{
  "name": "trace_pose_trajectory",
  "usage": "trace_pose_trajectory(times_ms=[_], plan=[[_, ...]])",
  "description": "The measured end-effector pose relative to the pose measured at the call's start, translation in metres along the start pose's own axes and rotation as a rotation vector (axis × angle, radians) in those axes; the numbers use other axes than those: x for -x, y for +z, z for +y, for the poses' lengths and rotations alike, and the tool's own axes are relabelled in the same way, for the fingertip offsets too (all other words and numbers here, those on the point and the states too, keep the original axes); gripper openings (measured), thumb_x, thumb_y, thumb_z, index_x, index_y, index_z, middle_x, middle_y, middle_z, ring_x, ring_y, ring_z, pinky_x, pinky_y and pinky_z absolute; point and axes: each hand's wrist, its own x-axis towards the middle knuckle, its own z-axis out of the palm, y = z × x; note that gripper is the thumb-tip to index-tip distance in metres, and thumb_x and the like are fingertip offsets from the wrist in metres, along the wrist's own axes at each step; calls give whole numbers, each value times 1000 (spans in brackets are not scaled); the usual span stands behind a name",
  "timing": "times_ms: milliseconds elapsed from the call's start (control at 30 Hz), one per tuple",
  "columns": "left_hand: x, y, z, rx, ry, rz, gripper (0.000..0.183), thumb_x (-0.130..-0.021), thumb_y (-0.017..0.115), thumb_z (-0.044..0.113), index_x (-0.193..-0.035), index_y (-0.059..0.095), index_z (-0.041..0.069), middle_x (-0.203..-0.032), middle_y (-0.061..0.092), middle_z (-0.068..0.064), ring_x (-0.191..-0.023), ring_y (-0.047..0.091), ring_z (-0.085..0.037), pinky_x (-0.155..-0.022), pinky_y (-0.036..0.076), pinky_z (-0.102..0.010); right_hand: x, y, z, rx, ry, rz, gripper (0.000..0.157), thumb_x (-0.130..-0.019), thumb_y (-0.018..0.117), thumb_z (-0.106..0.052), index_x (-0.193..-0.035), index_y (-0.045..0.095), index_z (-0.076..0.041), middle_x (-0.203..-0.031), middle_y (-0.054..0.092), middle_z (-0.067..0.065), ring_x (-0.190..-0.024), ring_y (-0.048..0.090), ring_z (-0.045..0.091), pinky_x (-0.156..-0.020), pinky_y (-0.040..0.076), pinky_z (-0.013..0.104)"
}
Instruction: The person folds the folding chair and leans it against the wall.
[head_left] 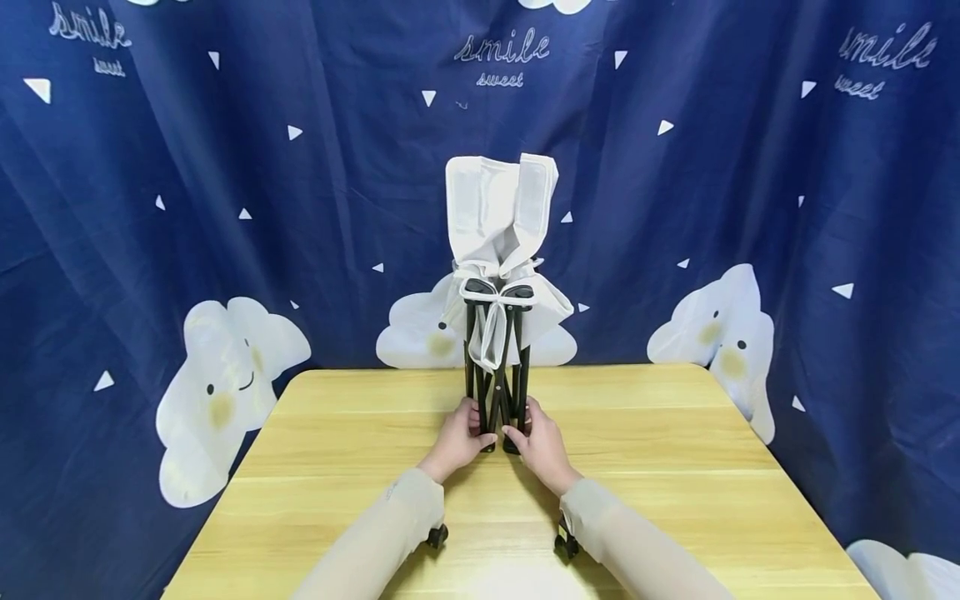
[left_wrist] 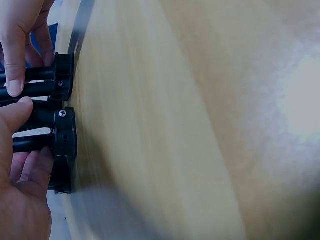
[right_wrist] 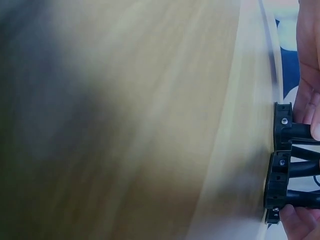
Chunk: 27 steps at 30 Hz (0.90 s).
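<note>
A folded camp chair [head_left: 498, 387] stands upright on the table, its black tube legs bunched together and white fabric hanging and rising above them. Low on its left legs, my left hand [head_left: 459, 437] grips the tubes, thumb in front and fingers behind. My right hand [head_left: 545, 446] holds the right legs the same way at about the same height. The left wrist view shows the black plastic feet [left_wrist: 64, 132] with screws, between both hands. In the right wrist view the feet [right_wrist: 282, 162] appear at the right edge, and the hands are partly cut off.
The light wooden table [head_left: 337, 450] has its far edge just behind the chair. Beyond it hangs a dark blue curtain [head_left: 360, 167] with white clouds, triangles and lettering. Black devices [head_left: 438, 536] are strapped under both sleeved wrists.
</note>
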Motion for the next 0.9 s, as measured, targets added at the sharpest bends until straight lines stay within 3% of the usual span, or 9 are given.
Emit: trace_pose_trajectory(times_ms=[533, 900], plan=[[-12, 0, -5, -35, -2, 3, 49, -88, 89, 5, -123, 55, -2, -109, 71, -18, -105, 74, -37, -98, 64, -48, -10, 2, 3, 19, 7, -7, 51, -98, 82, -16, -140, 57, -1, -100, 76, 14, -83, 73, 22, -73, 62, 39], [-18, 1, -4, 1, 1, 6, 47, -89, 86, 1, -124, 54, -4, -109, 70, -19, -104, 73, -35, -99, 63, -49, -16, 5, 5, 16, 22, 11, 51, -97, 83, -16, -139, 58, -3, -98, 76, 13, -82, 72, 22, -73, 62, 39]])
